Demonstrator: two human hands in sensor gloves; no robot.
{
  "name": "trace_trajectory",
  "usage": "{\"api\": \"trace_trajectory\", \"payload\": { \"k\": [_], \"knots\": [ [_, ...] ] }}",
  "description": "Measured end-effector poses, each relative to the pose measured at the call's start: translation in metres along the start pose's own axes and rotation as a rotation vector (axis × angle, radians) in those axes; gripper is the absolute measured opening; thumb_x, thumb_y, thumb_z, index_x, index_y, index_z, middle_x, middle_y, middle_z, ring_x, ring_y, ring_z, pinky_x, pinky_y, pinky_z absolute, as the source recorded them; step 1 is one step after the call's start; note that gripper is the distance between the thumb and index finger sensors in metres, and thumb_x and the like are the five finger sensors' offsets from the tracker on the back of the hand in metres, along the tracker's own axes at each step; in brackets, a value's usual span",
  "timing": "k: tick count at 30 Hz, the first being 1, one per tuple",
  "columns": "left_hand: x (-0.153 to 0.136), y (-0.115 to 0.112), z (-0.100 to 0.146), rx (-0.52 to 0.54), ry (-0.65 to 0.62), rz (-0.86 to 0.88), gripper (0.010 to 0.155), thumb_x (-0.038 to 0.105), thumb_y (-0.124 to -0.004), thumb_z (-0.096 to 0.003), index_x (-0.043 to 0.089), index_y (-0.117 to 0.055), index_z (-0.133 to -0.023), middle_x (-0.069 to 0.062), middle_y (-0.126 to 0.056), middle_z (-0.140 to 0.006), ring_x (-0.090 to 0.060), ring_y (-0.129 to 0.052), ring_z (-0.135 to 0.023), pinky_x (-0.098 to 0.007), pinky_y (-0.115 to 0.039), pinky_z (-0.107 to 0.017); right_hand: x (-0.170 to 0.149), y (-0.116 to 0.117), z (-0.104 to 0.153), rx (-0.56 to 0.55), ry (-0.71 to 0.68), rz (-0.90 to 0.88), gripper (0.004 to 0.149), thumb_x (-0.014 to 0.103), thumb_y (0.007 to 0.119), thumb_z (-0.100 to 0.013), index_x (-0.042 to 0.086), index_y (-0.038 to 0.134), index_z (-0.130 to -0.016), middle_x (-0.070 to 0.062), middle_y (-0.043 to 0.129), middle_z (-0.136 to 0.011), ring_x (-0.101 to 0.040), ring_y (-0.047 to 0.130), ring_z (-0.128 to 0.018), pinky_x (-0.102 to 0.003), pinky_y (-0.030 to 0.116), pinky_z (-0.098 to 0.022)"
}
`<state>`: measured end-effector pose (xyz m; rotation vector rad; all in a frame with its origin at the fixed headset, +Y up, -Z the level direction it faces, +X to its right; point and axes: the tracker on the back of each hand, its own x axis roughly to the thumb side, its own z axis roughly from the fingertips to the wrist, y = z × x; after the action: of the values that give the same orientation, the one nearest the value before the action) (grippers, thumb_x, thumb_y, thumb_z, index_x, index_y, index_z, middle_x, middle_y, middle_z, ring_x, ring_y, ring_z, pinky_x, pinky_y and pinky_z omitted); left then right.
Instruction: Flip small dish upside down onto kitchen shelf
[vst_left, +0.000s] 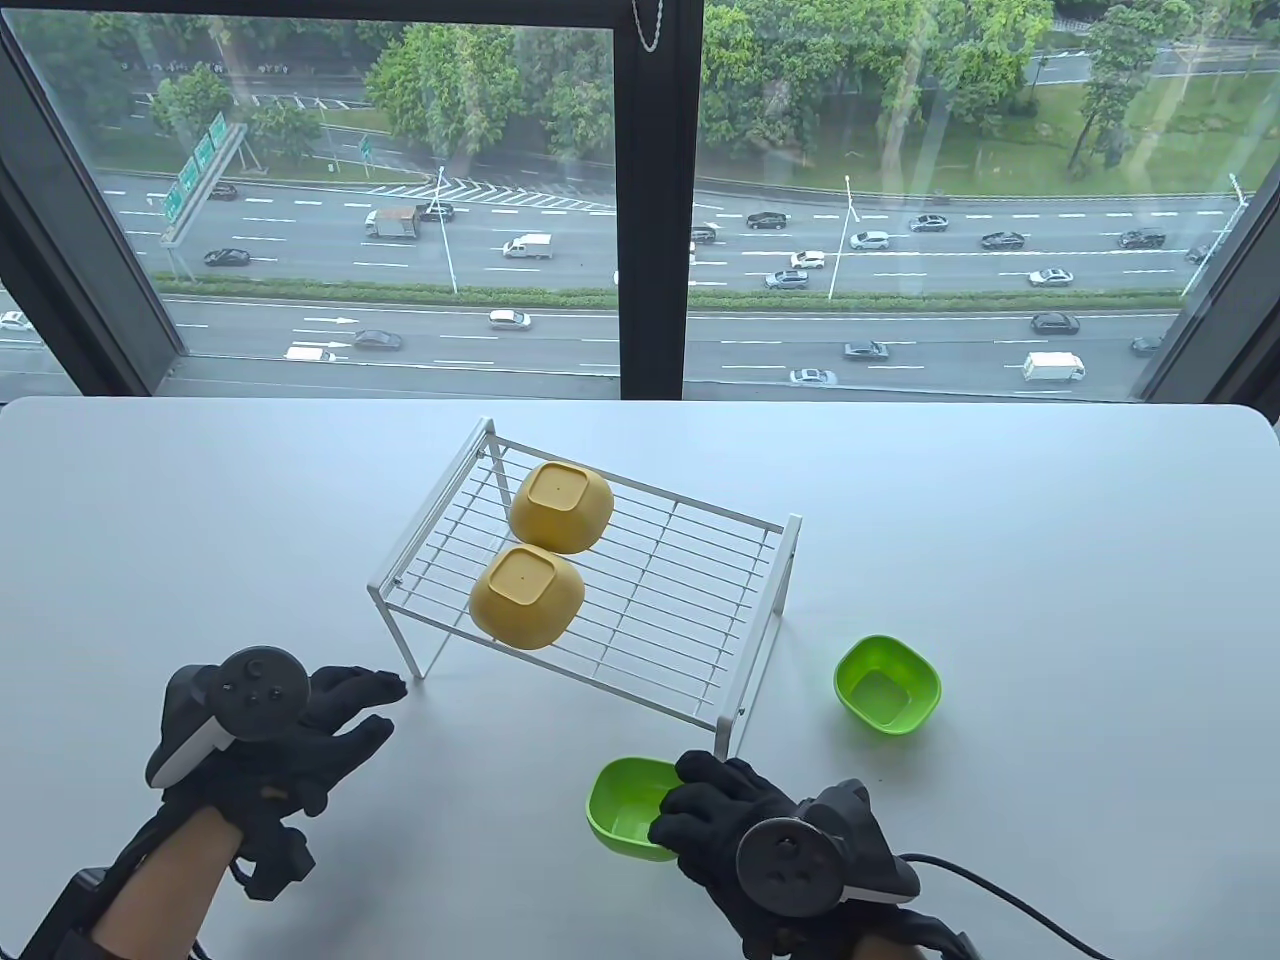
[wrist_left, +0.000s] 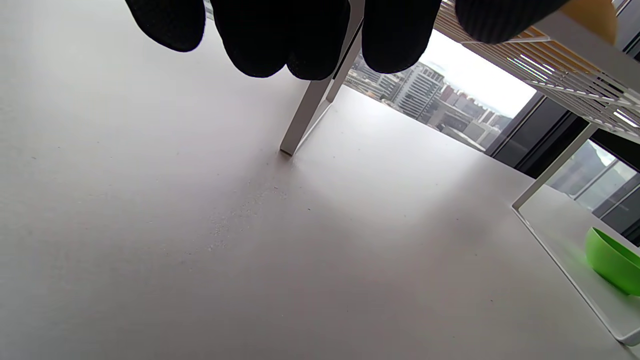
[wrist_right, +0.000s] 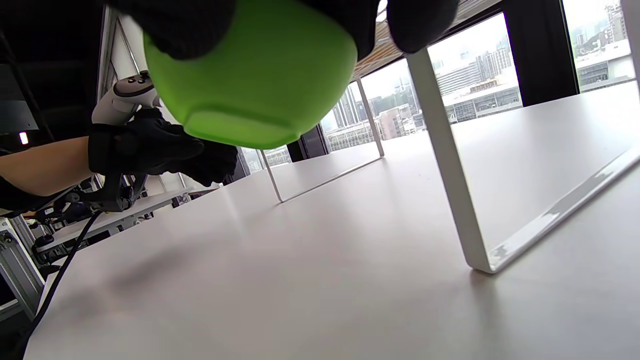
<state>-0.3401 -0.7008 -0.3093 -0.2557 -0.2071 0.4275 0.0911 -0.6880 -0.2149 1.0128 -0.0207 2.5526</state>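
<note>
A white wire kitchen shelf (vst_left: 640, 590) stands mid-table, with two yellow small dishes (vst_left: 560, 507) (vst_left: 527, 595) lying upside down on its left part. My right hand (vst_left: 715, 815) grips a green small dish (vst_left: 625, 808) by its near rim, right way up. In the right wrist view that green dish (wrist_right: 250, 80) hangs clear of the table beside a shelf leg (wrist_right: 445, 165). A second green dish (vst_left: 887, 685) sits right way up on the table to the shelf's right. My left hand (vst_left: 345, 705) hovers with spread fingers near the shelf's front-left leg (wrist_left: 310, 110), holding nothing.
The white table (vst_left: 1050, 560) runs back to a large window. A cable (vst_left: 1010, 895) trails from my right wrist across the near right corner. The second green dish (wrist_left: 612, 260) shows beyond the shelf's right frame in the left wrist view.
</note>
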Motion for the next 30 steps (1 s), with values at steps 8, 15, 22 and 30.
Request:
{"api": "trace_trajectory", "payload": {
  "k": [8,15,22,30],
  "knots": [
    [-0.007,0.002,-0.002,0.048,-0.024,0.031,0.061,0.057,-0.067,-0.043,0.036,-0.072,-0.101,0.0,-0.073,-0.11,-0.033,-0.075,-0.096,-0.06,-0.068,-0.072,-0.003,-0.022,0.012,-0.141,-0.007,-0.103,0.048,0.036,0.069,-0.044,0.037,0.07,-0.093,0.002,0.083,-0.092,-0.033,0.063,-0.097,-0.059,0.057,-0.073],
    [-0.007,0.003,-0.001,0.077,-0.045,0.046,0.061,0.057,-0.066,-0.043,0.035,-0.073,-0.1,0.0,-0.075,-0.109,-0.032,-0.077,-0.094,-0.06,-0.069,-0.072,-0.007,-0.036,0.021,-0.266,-0.016,-0.162,0.05,0.035,0.069,-0.044,0.035,0.07,-0.094,0.0,0.085,-0.088,-0.03,0.068,-0.093,-0.059,0.062,-0.07],
    [-0.009,0.004,0.0,0.08,-0.041,0.058,0.061,0.057,-0.066,-0.043,0.035,-0.073,-0.1,0.0,-0.075,-0.109,-0.033,-0.077,-0.094,-0.06,-0.069,-0.072,-0.021,-0.055,0.034,-0.447,0.0,-0.347,0.051,0.036,0.068,-0.045,0.035,0.069,-0.095,0.0,0.086,-0.085,-0.029,0.073,-0.089,-0.055,0.068,-0.069],
    [-0.008,0.006,0.0,0.073,-0.048,0.066,0.061,0.057,-0.066,-0.0432,0.035,-0.073,-0.1,0.0,-0.075,-0.109,-0.033,-0.077,-0.095,-0.06,-0.069,-0.072,-0.028,-0.06,0.035,-0.476,-0.012,-0.562,0.051,0.036,0.064,-0.047,0.034,0.064,-0.098,-0.002,0.083,-0.084,-0.031,0.072,-0.085,-0.056,0.064,-0.071]
  ]
}}
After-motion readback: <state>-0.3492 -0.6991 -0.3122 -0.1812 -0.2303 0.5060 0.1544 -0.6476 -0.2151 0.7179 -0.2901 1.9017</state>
